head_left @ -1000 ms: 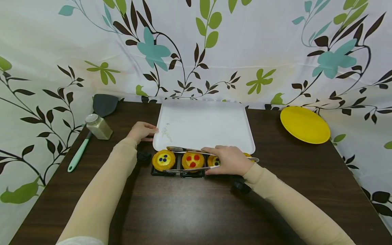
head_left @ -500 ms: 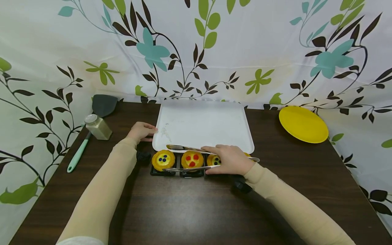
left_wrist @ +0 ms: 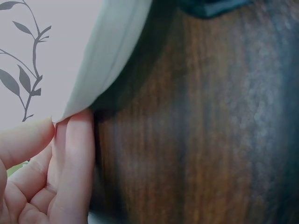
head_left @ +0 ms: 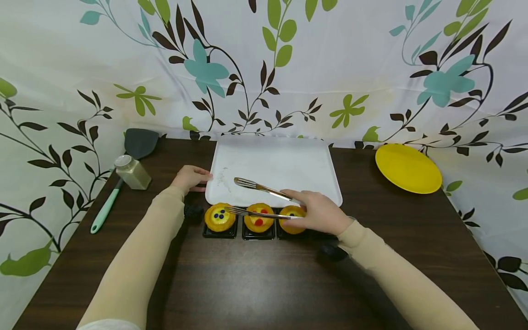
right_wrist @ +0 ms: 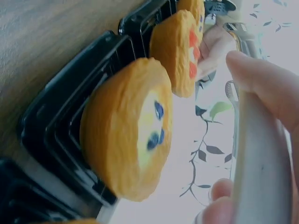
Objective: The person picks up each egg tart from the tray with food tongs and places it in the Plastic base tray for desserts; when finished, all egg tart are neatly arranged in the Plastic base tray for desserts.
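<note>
My left hand (head_left: pixel 190 177) pinches the left edge of the white tray (head_left: pixel 276 160) between thumb and fingers, as the left wrist view shows up close. My right hand (head_left: pixel 321 213) holds metal tongs (head_left: pixel 268 189) whose jaws stand apart with nothing between them. One arm of the tongs overlaps the tray, the other the row of small tarts. From the left come a blue-dotted tart (head_left: pixel 217 222), a red-dotted tart (head_left: pixel 258 222) and another blue-dotted tart (right_wrist: pixel 126 130), each in a black square holder (right_wrist: pixel 56 116). Beneath my right hand, the row's right end is hidden.
At the left lie a spatula (head_left: pixel 106 208) with a mint handle and a shaker jar (head_left: pixel 134 173) of pale powder. A yellow plate (head_left: pixel 408 168) stands at the back right. Patterned cloth (head_left: pixel 255 105) hangs behind the dark wooden table (head_left: pixel 247 284).
My right hand has shifted slightly right, raising the tongs off the tarts. Their tips have swung up and their far arm now overlaps the tray. My left hand stays on the tray's edge.
</note>
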`<action>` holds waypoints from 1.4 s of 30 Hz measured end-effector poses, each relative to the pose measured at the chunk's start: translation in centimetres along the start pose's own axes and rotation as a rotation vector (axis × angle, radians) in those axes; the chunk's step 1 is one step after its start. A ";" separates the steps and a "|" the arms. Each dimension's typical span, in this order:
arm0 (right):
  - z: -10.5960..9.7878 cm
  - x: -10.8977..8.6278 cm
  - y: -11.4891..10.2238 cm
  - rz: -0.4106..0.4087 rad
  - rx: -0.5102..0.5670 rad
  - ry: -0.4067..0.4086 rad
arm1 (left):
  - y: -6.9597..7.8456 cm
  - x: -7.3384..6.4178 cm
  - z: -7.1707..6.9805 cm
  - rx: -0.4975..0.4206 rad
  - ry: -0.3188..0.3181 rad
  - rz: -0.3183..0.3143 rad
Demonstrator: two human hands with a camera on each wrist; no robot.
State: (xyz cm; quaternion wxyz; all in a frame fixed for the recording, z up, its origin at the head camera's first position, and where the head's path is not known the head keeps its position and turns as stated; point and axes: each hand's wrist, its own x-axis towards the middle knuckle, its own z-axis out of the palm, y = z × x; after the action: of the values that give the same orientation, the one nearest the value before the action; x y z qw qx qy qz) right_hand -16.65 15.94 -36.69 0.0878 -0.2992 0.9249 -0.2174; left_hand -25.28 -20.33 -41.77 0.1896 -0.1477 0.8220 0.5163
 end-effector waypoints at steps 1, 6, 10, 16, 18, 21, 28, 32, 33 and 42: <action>-0.1 -0.1 0.1 0.011 0.007 0.004 | 0.0 0.0 0.0 0.000 -0.001 -0.002; -0.5 -0.6 1.2 0.042 0.006 0.016 | 0.1 -0.3 0.0 0.005 0.004 -0.009; -0.7 -1.1 2.2 0.070 -0.025 0.034 | 0.1 -0.2 0.1 -0.004 0.008 -0.013; -1.2 -2.0 3.6 0.139 -0.025 0.075 | 0.1 -0.1 0.2 0.002 0.007 -0.005; -1.3 -2.3 4.0 0.159 -0.016 0.090 | 0.1 0.0 0.2 0.002 0.005 -0.005; -1.6 -2.7 4.6 0.193 -0.006 0.096 | 0.0 0.0 0.2 -0.002 0.003 -0.005; -1.7 -3.5 6.0 0.235 -0.024 0.145 | 0.2 -0.4 0.2 0.000 0.006 -0.007; -1.8 -3.9 7.2 0.264 -0.011 0.184 | 0.2 -0.5 0.1 -0.001 0.004 -0.006; -1.8 -4.0 7.5 0.273 -0.006 0.192 | 0.2 -0.4 0.1 -0.001 0.004 -0.006; -2.2 -4.9 10.3 0.374 0.032 0.238 | 0.1 0.1 0.2 0.004 0.000 -0.016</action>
State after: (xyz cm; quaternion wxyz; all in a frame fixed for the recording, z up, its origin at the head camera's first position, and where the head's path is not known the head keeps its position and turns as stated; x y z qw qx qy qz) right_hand -18.64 27.08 -39.22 0.0217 -0.0932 0.9647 -0.2455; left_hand -25.36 -20.12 -41.80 0.1940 -0.1541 0.8218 0.5131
